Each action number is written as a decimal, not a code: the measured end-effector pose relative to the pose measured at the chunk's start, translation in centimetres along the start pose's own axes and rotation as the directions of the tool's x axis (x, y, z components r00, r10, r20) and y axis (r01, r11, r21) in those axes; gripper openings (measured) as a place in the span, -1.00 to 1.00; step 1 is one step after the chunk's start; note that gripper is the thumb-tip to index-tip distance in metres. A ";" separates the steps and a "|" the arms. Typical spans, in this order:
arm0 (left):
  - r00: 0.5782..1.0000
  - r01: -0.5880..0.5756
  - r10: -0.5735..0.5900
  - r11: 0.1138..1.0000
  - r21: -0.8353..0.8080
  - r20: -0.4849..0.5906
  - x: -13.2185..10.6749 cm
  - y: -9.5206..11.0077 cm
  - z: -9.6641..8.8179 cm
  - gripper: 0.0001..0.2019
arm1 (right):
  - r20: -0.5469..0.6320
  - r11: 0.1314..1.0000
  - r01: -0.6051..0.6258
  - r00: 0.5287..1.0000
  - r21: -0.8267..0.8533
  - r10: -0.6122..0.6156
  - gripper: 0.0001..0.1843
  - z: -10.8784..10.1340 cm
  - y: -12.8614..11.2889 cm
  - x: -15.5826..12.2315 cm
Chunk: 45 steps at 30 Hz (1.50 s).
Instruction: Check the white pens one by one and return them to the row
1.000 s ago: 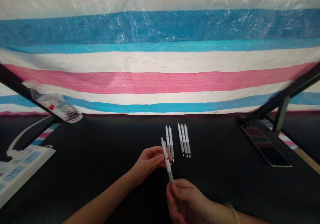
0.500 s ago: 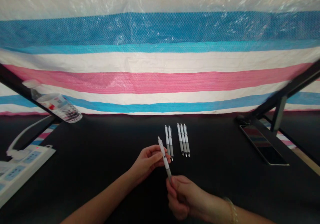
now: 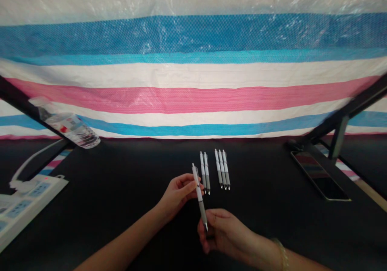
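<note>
My left hand point(image 3: 178, 192) pinches a white pen with a grey grip point(image 3: 198, 192) by its white barrel and holds it above the black table point(image 3: 121, 190), tip pointing toward me. My right hand point(image 3: 222, 232) sits just below the pen's tip, fingers loosely curled, and grips nothing that I can see. The bare tip lies in front of its fingers. Just beyond the hands, a pair of like pens point(image 3: 204, 174) lies on the table. A row of three pens point(image 3: 222, 173) lies to their right.
A clear plastic water bottle point(image 3: 68, 128) lies at the back left. A white power strip point(image 3: 24, 206) with a plug and cable sits at the left edge. A dark phone point(image 3: 320, 176) lies at the right beside black frame bars. A striped tarp point(image 3: 193, 97) hangs behind.
My right hand has let go of the pen's grey end and dropped slightly, so the tip now shows. The left hand keeps hold of the pen, now steeper.
</note>
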<state>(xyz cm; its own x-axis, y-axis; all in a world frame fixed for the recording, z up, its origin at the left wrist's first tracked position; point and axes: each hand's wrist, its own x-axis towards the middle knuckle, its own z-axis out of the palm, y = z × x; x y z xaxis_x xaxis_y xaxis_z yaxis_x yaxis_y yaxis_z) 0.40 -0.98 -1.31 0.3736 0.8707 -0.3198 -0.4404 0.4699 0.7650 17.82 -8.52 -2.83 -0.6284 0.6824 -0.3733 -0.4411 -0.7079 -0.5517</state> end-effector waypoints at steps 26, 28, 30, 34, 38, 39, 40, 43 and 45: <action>1.000 -0.004 0.004 1.000 0.022 -0.013 -0.1 0.1 0.3 -0.66 | -0.013 0.998 -0.026 1.000 0.057 0.026 -0.62 0.3 -0.8 -0.3; 1.000 -0.008 0.008 1.000 0.016 -0.016 -0.1 0.1 0.3 -0.66 | -0.015 0.997 -0.034 0.999 0.076 0.036 -0.61 0.3 -0.8 -0.3; 1.000 -0.010 0.011 1.000 0.013 -0.016 -0.1 0.1 0.4 -0.66 | -0.015 0.998 -0.020 1.000 0.064 0.021 -0.66 0.3 -0.8 -0.3; 1.000 -0.015 0.015 1.000 0.011 -0.012 -0.1 0.1 0.3 -0.67 | -0.010 0.998 -0.034 0.999 0.055 0.034 -0.63 0.3 -0.8 -0.3; 1.000 -0.023 0.023 1.000 0.021 -0.008 -0.1 -0.1 0.1 -0.69 | -0.021 0.999 -0.013 1.000 0.039 0.014 -0.67 0.1 -0.6 -0.3; 1.000 -0.027 0.027 0.999 0.023 -0.007 -0.1 -0.1 0.1 -0.69 | -0.014 0.999 -0.015 1.000 0.040 0.016 -0.66 0.0 -0.5 -0.3; 1.000 -0.030 0.030 0.999 0.023 -0.008 -0.1 -0.2 0.0 -0.69 | -0.002 0.999 -0.030 1.000 0.043 0.031 -0.64 -0.1 -0.5 -0.2; 1.000 -0.028 0.028 0.999 0.016 -0.007 -0.1 -0.2 0.0 -0.68 | 0.027 0.995 -0.094 0.995 0.033 0.093 -0.62 -0.4 -0.5 -0.2; 1.000 -0.028 0.028 1.000 0.010 -0.011 -0.1 -0.1 0.0 -0.68 | 0.019 0.996 -0.085 0.996 0.017 0.085 -0.65 -0.5 -0.5 -0.2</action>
<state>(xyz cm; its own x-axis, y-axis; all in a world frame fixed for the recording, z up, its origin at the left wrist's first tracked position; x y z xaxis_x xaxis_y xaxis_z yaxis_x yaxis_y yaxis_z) 0.44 -1.13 -1.37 0.3519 0.8852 -0.3044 -0.4426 0.4439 0.7792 18.45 -8.20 -2.85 -0.6755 0.6163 -0.4049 -0.3964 -0.7665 -0.5053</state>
